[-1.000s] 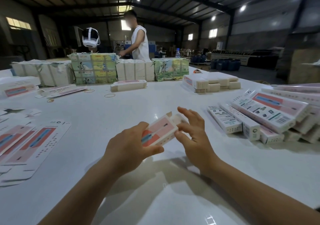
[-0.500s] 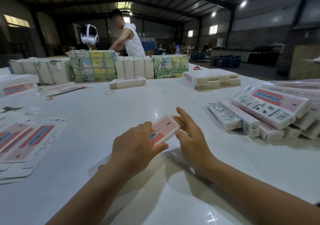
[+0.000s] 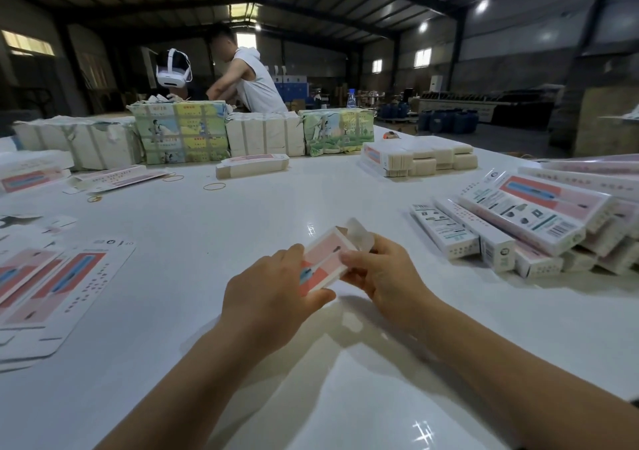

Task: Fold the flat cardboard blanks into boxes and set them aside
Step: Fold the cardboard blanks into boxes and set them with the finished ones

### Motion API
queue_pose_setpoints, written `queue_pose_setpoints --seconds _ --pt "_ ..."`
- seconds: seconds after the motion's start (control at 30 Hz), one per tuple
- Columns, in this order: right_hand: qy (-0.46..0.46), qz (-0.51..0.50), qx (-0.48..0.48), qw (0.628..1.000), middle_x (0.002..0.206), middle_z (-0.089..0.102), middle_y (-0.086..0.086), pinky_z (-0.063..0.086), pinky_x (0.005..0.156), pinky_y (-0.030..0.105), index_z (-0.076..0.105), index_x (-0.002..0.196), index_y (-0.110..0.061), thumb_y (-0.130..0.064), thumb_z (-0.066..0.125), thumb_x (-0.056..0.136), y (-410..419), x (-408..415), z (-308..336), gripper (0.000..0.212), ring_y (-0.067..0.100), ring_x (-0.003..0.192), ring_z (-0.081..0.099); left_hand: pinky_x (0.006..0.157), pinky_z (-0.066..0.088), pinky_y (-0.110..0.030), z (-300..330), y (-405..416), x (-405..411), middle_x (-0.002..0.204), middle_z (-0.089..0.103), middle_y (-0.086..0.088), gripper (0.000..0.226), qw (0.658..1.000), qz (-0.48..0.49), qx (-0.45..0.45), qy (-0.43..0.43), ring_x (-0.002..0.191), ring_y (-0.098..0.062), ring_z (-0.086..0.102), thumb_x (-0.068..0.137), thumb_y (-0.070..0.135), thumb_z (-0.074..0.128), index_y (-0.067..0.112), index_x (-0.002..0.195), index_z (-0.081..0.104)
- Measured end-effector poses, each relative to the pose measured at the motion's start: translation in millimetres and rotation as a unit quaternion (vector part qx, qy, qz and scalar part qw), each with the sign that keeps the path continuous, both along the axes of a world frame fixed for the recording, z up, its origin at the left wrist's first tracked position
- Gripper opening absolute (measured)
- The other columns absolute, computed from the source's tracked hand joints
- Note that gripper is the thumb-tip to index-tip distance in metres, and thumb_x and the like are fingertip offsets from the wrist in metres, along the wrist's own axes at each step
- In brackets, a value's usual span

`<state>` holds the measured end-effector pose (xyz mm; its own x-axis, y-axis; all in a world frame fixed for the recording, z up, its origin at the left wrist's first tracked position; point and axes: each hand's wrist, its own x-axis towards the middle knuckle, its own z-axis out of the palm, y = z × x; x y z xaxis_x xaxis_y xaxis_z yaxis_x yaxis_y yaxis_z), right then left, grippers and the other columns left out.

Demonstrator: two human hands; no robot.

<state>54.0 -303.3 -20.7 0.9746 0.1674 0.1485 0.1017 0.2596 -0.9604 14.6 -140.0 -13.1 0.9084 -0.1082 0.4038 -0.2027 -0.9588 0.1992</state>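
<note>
Several blanks (image 3: 58,287) lying flat at left edge, not yet folded. At centre, left hand (image 3: 273,290) curled round near end of half-formed box (image 3: 323,259), held above table (image 3: 207,235); right hand (image 3: 383,276) pinching far end, top flap (image 3: 359,238) standing open. At right, pile of finished boxes (image 3: 529,214) set aside. Judging by this, well underway, much left. No containers in view besides boxes; contents hidden.

Both my forearms reach forward; left hand (image 3: 273,297) curled, thumb pinching; right hand (image 3: 383,276) curled, fingertips gripping alongside.
</note>
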Motion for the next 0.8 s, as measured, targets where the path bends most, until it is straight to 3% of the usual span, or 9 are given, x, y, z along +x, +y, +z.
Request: queue_pose_setpoints --seconds 0.03,0.1,0.17,0.23,0.3,0.33,0.4,0.6,0.8 --pt "-0.083 -0.043 -0.095 0.991 0.091 0.072 0.011 0.057 0.073 0.032 0.067 0.098 -0.010 0.000 0.054 0.091 1 -2 -2 0.018 0.026 0.086 0.070 0.071 0.052 -0.026 0 -1 0 0.113 0.056 0.012 0.056 1.000 -0.001 0.001 0.000 0.084 -0.008 0.054 0.081 0.070 0.046 0.029 0.120 0.041" --pt "-0.226 -0.108 -0.272 0.929 0.090 0.071 0.007 0.055 0.074 0.032 0.065 0.106 -0.018 -0.009 0.048 0.096 2 -7 -7 0.022 0.024 0.083 0.066 0.069 0.050 -0.025 0 -2 0 0.109 0.056 0.012 0.054 1.000 0.002 0.014 -0.003 0.082 -0.009 0.053 0.081 0.071 0.043 0.029 0.116 0.041" --pt "-0.299 -0.125 -0.360 0.875 0.090 0.069 0.003 0.050 0.068 0.020 0.061 0.113 -0.017 -0.016 0.045 0.098 2 -8 -9 0.022 0.018 0.077 0.062 0.067 0.048 -0.026 0 -1 1 0.105 0.056 0.011 0.051 1.000 0.007 0.024 -0.010 0.080 -0.010 0.051 0.082 0.070 0.044 0.029 0.112 0.042" --pt "-0.314 -0.112 -0.412 0.848 0.087 0.066 -0.002 0.042 0.063 0.012 0.058 0.117 -0.017 -0.023 0.044 0.099 2 -9 -10 0.023 0.008 0.072 0.058 0.066 0.044 -0.027 0 2 0 0.104 0.056 0.010 0.048 0.999 0.014 0.032 -0.015 0.080 -0.011 0.048 0.083 0.068 0.046 0.029 0.110 0.042" --pt "-0.256 -0.083 -0.348 0.898 0.081 0.067 -0.004 0.046 0.065 0.013 0.064 0.112 -0.020 -0.031 0.045 0.099 5 -10 -10 0.026 0.006 0.073 0.060 0.065 0.039 -0.026 -1 7 0 0.106 0.056 0.010 0.051 0.998 0.024 0.043 -0.028 0.086 -0.012 0.049 0.083 0.068 0.046 0.029 0.116 0.041" --pt "-0.193 -0.058 -0.260 0.944 0.082 0.070 -0.001 0.052 0.070 0.017 0.070 0.103 -0.022 -0.035 0.045 0.099 7 -11 -7 0.029 0.008 0.077 0.063 0.065 0.039 -0.026 -1 8 0 0.109 0.055 0.010 0.054 0.998 0.028 0.048 -0.039 0.090 -0.012 0.050 0.083 0.067 0.046 0.029 0.121 0.040" --pt "-0.079 -0.025 -0.125 0.989 0.086 0.074 0.005 0.058 0.078 0.027 0.077 0.078 -0.022 -0.035 0.044 0.099 7 -8 0 0.041 0.016 0.085 0.068 0.067 0.043 -0.025 -2 9 0 0.114 0.054 0.010 0.060 0.996 0.028 0.064 -0.062 0.096 -0.012 0.051 0.084 0.067 0.044 0.028 0.128 0.035" --pt "-0.046 -0.010 -0.072 0.996 0.094 0.074 0.012 0.057 0.084 0.035 0.079 0.083 -0.024 -0.015 0.057 0.094 3 -5 2 0.026 0.028 0.095 0.069 0.067 0.042 -0.023 -5 5 0 0.117 0.052 0.009 0.068 0.991 0.013 0.096 -0.095 0.098 -0.011 0.051 0.084 0.069 0.042 0.025 0.134 0.031" --pt "-0.076 -0.017 -0.062 0.995 0.092 0.075 0.008 0.058 0.078 0.031 0.079 0.083 -0.028 -0.023 0.053 0.097 1 -9 6 0.030 0.023 0.091 0.071 0.064 0.046 -0.029 -4 4 -2 0.113 0.058 0.004 0.068 0.990 -0.004 0.067 -0.120 0.096 -0.018 0.055 0.082 0.061 0.055 0.021 0.135 0.040"
